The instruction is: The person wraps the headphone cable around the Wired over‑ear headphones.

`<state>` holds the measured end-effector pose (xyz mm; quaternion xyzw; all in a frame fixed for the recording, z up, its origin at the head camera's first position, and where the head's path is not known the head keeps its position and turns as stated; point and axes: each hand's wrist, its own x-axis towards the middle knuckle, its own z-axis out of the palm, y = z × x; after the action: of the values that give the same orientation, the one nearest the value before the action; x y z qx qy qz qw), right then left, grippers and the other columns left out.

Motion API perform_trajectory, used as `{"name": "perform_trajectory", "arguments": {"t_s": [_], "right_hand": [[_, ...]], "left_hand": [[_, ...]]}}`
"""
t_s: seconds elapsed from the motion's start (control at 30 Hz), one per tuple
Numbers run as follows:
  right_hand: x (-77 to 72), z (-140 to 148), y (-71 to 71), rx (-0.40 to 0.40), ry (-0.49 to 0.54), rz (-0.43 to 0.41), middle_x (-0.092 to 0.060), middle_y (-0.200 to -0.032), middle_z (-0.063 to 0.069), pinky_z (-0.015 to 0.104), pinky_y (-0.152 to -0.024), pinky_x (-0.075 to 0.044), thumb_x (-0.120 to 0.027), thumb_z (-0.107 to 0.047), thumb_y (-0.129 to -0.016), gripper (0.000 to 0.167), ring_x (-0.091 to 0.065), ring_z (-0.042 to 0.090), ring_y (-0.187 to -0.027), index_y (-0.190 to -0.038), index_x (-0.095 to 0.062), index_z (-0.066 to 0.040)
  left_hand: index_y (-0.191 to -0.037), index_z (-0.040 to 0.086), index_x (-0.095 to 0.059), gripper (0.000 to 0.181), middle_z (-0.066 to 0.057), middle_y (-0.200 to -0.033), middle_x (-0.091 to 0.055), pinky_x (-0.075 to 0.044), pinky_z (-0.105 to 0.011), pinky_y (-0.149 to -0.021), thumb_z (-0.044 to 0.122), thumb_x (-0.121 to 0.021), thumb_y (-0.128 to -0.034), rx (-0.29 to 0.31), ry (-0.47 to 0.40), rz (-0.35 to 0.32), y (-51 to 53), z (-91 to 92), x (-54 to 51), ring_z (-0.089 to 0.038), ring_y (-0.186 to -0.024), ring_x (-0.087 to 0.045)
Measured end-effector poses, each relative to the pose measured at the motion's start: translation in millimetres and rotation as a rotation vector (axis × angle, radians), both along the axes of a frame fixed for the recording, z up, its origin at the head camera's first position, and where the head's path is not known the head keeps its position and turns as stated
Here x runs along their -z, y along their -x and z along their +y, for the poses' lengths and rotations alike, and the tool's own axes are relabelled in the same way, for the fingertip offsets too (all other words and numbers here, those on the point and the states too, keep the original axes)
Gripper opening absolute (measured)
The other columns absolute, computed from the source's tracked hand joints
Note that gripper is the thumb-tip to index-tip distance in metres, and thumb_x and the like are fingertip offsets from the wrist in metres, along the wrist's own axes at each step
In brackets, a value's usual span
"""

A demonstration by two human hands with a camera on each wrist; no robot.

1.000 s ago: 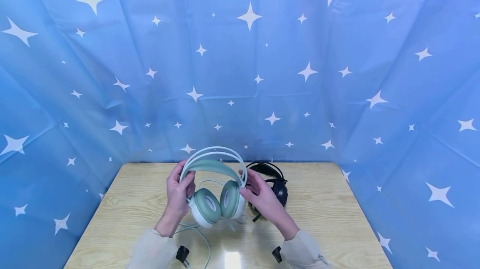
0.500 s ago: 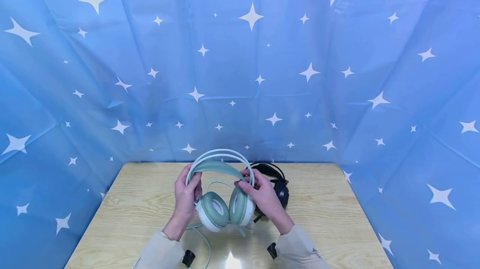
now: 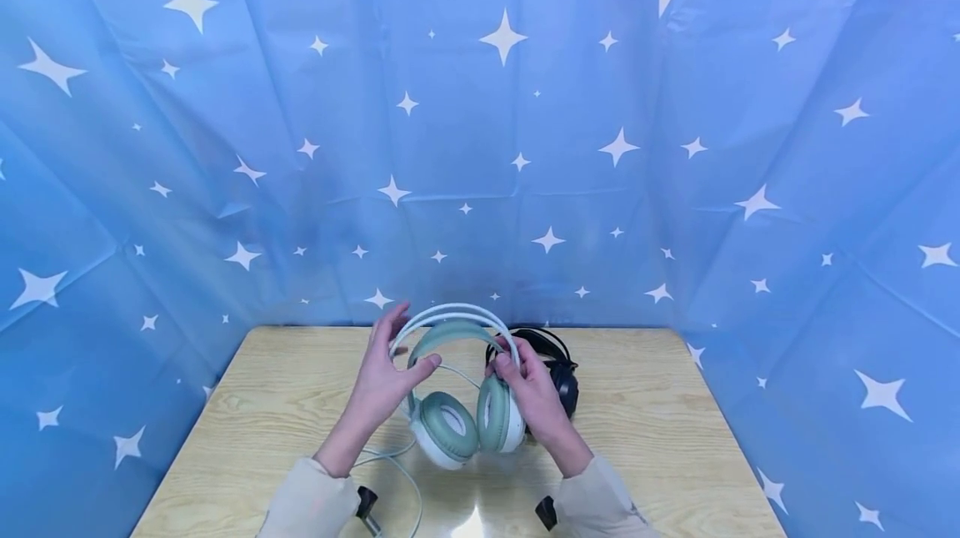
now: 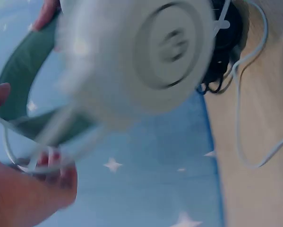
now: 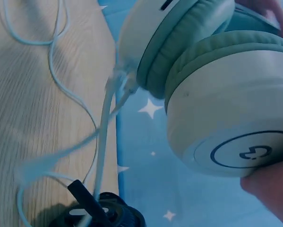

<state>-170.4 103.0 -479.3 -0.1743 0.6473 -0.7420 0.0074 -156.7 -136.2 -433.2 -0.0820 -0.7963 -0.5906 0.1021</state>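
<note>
White over-ear headphones with green cushions are held above the table in the head view, headband up and ear cups down. My right hand grips the headband's right side just above the ear cup, thumb in front. Around the left side of the headband, my left hand is spread, its thumb and fingers apart; whether it touches the band is hard to tell. A blurred white ear cup fills much of the left wrist view. In the right wrist view, both cups hang close together, with a pale cable below.
Black headphones with a microphone lie on the wooden table behind my right hand. A pale cable loops across the table at front left. A blue star-patterned curtain surrounds the back and sides.
The white headphones have moved to the right and slightly down. My left hand's fingers have loosened from the headband and spread. My right hand keeps its grip.
</note>
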Motion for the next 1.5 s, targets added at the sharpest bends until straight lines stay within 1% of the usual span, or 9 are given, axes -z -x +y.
{"name": "perform_trajectory", "arguments": {"t_s": [0.17,0.23,0.3,0.4,0.53,0.8,1.0,1.23,1.5], "right_hand": [[-1.2,0.1,-5.5,-0.004,-0.066,0.04,-0.064,-0.098,0.012,0.024,-0.087,-0.052,-0.051,-0.011,-0.109,0.031,-0.065,0.015,-0.094,-0.136,-0.048,0.005],[-2.3,0.4,-7.4,-0.005,-0.057,0.052,-0.063,-0.099,0.013,0.024,-0.088,-0.052,-0.051,-0.01,-0.109,0.031,-0.066,0.014,-0.094,-0.136,-0.048,0.006],[-3.3,1.3,-8.7,-0.017,-0.046,0.065,-0.062,-0.1,0.012,0.024,-0.087,-0.052,-0.051,-0.01,-0.109,0.032,-0.065,0.013,-0.094,-0.136,-0.047,0.006],[-5.1,4.1,-10.2,-0.052,-0.051,0.083,-0.062,-0.101,0.017,0.024,-0.086,-0.051,-0.05,-0.011,-0.109,0.033,-0.065,0.012,-0.094,-0.137,-0.045,0.006],[-5.9,8.3,-11.5,-0.111,-0.052,0.095,-0.059,-0.105,0.024,0.025,-0.088,-0.051,-0.047,-0.014,-0.111,0.034,-0.064,0.014,-0.097,-0.138,-0.042,0.006],[-3.5,10.8,-11.8,-0.121,-0.068,0.111,-0.059,-0.106,0.027,0.025,-0.089,-0.052,-0.048,-0.012,-0.11,0.034,-0.064,0.014,-0.099,-0.138,-0.044,0.006],[-1.1,12.5,-11.2,-0.085,-0.101,0.107,-0.061,-0.107,0.029,0.026,-0.09,-0.052,-0.05,-0.01,-0.109,0.033,-0.065,0.016,-0.099,-0.139,-0.047,0.004],[-0.4,13.1,-10.8,-0.086,-0.099,0.085,-0.061,-0.108,0.026,0.027,-0.089,-0.053,-0.049,-0.011,-0.11,0.039,-0.065,0.017,-0.1,-0.141,-0.042,0.01],[-3.8,11.5,-12.9,-0.087,-0.154,0.043,-0.06,-0.118,0.021,0.03,-0.099,-0.051,-0.051,-0.014,-0.109,0.037,-0.067,0.027,-0.112,-0.142,-0.045,0.002]], "left_hand": [[-0.157,0.016,-0.04,0.095,-0.017,-0.154,-0.036,-0.04,-0.064,-0.106,0.023,-0.091,-0.0774,-0.043,0.326,0.254,-0.5,7.5,-18.4,-0.042,-0.139,-0.04],[-0.155,0.013,-0.044,0.095,-0.019,-0.154,-0.038,-0.042,-0.065,-0.104,0.022,-0.093,-0.0748,-0.056,0.429,0.304,1.8,9.2,-23.2,-0.044,-0.138,-0.042],[-0.153,0.011,-0.047,0.092,-0.017,-0.152,-0.044,-0.044,-0.062,-0.103,0.022,-0.093,-0.0749,-0.053,0.486,0.288,3.9,10.1,-26.6,-0.042,-0.136,-0.047],[-0.148,0.01,-0.054,0.081,-0.014,-0.141,-0.059,-0.053,-0.049,-0.09,0.022,-0.091,-0.0772,-0.015,0.516,0.198,6.8,11.0,-35.6,-0.03,-0.106,-0.066],[-0.138,0.012,-0.064,0.065,-0.005,-0.114,-0.072,-0.05,-0.037,-0.07,0.022,-0.088,-0.0784,0.028,0.553,0.105,8.7,12.1,-47.4,-0.014,-0.07,-0.058],[-0.097,0.015,-0.064,0.019,0.004,-0.075,-0.057,-0.045,-0.037,-0.066,0.013,-0.08,-0.0853,0.074,0.526,0.098,10.3,14.8,-45.5,-0.017,-0.068,-0.052],[-0.093,0.018,-0.062,0.015,0.005,-0.072,-0.05,-0.044,-0.037,-0.069,0.011,-0.075,-0.0893,0.085,0.484,0.087,9.9,17.7,-39.7,-0.018,-0.069,-0.05],[-0.092,0.017,-0.064,0.018,0.007,-0.068,-0.046,-0.043,-0.035,-0.064,0.009,-0.076,-0.0829,0.031,0.503,0.157,7.8,20.2,-37.5,-0.016,-0.064,-0.047],[-0.082,0.018,-0.058,0.024,0.007,-0.065,-0.043,-0.041,-0.034,-0.062,0.01,-0.081,-0.0796,-0.003,0.545,0.21,6.0,17.2,-39.1,-0.017,-0.062,-0.045]]}}
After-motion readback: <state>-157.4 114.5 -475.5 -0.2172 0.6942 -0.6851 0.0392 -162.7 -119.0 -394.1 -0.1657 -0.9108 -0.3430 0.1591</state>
